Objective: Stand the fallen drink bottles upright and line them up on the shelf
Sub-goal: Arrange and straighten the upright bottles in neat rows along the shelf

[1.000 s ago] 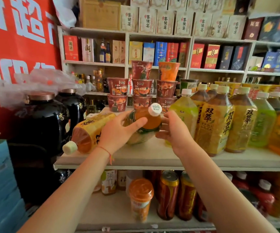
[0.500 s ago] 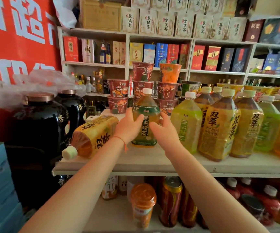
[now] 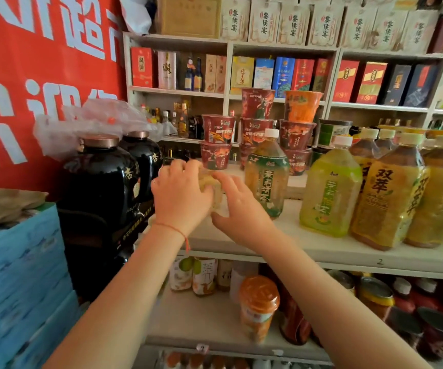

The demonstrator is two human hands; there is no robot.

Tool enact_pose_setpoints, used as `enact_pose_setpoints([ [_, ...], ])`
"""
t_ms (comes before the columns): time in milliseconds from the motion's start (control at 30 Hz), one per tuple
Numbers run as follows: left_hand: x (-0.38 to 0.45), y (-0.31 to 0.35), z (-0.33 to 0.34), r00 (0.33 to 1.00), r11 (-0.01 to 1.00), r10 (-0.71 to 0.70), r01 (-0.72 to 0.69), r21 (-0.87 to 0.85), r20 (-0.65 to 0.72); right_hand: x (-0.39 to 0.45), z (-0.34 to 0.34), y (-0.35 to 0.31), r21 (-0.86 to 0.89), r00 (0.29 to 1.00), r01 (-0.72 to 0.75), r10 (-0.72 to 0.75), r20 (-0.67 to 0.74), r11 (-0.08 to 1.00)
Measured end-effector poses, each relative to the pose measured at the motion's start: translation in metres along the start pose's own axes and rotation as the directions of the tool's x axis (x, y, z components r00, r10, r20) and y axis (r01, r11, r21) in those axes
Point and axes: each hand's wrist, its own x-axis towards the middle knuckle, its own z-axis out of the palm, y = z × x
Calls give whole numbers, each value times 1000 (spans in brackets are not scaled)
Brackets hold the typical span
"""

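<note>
A fallen tea bottle [image 3: 215, 191] with a yellow label lies at the left end of the white shelf [image 3: 308, 250], mostly hidden by my hands. My left hand [image 3: 181, 194] curls over it from the left. From the right, my right hand [image 3: 237, 209] grips it, fingers on top and thumb beneath. Just right of my hands stands an upright green-labelled tea bottle [image 3: 267, 177], free of both hands. Further right, a pale green bottle [image 3: 329, 193] and several amber bottles [image 3: 386, 198] stand upright in a row.
Two black ceramic jars [image 3: 100, 182] stand close to the left of the shelf end. Stacked noodle cups [image 3: 217, 141] sit behind the bottles. Blue cartons [image 3: 21, 262] are at lower left. The lower shelf holds an orange-lidded cup [image 3: 259, 307] and cans.
The green-labelled bottle was tipped upright, set on the shelf and let go. Both hands have moved left onto the fallen yellow-labelled bottle.
</note>
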Motion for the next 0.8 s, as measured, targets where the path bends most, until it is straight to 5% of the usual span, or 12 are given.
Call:
enact_pose_setpoints([
  [133,10,-35,-15,889,914,-172,305,-269,423,13,22,-12,-85,978,-16,33,205,996],
  [267,11,-52,-16,785,633,-107,527,-567,610,23,29,-15,-105,963,-66,91,255,992],
  [400,1,-49,-8,831,521,-127,521,-676,542,26,29,-16,-58,965,-94,106,238,994],
  [533,-4,-42,-18,858,438,-161,504,-744,487,23,17,-11,176,996,-57,44,76,983],
  [800,23,-34,-20,955,609,-37,256,-751,295,63,-2,-17,518,884,-305,440,-160,799],
])
